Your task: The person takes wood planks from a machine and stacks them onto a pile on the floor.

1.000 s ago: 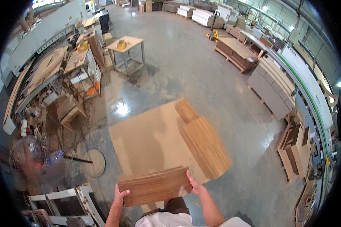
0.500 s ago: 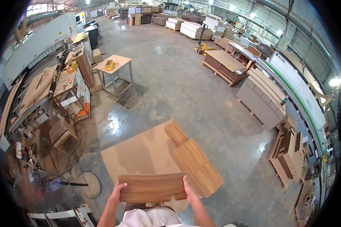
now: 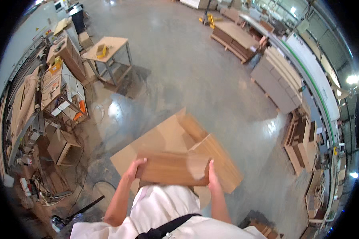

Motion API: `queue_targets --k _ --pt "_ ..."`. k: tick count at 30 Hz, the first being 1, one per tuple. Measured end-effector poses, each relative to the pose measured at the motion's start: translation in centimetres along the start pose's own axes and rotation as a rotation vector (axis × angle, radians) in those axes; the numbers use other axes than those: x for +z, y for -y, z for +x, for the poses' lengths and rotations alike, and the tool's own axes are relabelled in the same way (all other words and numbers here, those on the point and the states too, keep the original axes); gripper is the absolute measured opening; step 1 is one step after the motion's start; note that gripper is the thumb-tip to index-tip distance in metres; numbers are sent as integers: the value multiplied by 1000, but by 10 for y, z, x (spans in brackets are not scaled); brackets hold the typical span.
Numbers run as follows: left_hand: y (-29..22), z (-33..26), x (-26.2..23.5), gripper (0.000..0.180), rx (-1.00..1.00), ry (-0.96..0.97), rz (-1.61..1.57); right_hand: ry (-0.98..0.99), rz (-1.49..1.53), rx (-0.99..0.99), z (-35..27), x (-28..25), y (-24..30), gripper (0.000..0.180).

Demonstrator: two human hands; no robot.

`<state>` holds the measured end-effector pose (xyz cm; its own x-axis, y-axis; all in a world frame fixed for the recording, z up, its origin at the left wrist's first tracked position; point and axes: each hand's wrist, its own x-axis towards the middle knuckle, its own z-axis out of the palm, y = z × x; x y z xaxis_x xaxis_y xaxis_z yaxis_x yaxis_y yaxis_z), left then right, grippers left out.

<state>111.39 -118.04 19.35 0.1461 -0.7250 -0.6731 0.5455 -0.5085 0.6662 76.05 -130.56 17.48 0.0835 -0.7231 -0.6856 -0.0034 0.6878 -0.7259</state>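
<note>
left hand (image 3: 135, 168) clamped on left end of wooden board (image 3: 172, 169), fingers curled over edge | right hand (image 3: 212, 175) gripping right end, fingers wrapped under | board held level near chest, above cardboard sheet (image 3: 155, 139) on floor | stack of boards (image 3: 211, 159) just right | small table (image 3: 107, 46) far left | pallets (image 3: 235, 38) far right

A warm brown board (image 3: 173, 168) with a fine wood-grain pattern sits between the left hand (image 3: 134, 169) and right hand (image 3: 212, 175). Just beyond the hands, a pale tan sheet (image 3: 155, 141) covers the glossy grey floor (image 3: 195, 71), with more brown grained boards (image 3: 219, 157) beside the right hand. Below the hands, a white shirt (image 3: 163, 207) is crossed by a black strap (image 3: 167, 228). Far beyond the left hand stands a light wooden table (image 3: 107, 44).
</note>
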Motion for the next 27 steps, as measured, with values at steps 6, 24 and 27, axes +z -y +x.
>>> queue_targets --k 6,24,27 --pt "-86 76 3 65 -28 84 106 -171 106 95 27 48 40 89" --pt "-307 380 183 58 -163 227 534 -260 666 -140 238 67 177 80" --pt "-321 438 217 58 -175 373 591 -500 660 22 257 63 200 83"
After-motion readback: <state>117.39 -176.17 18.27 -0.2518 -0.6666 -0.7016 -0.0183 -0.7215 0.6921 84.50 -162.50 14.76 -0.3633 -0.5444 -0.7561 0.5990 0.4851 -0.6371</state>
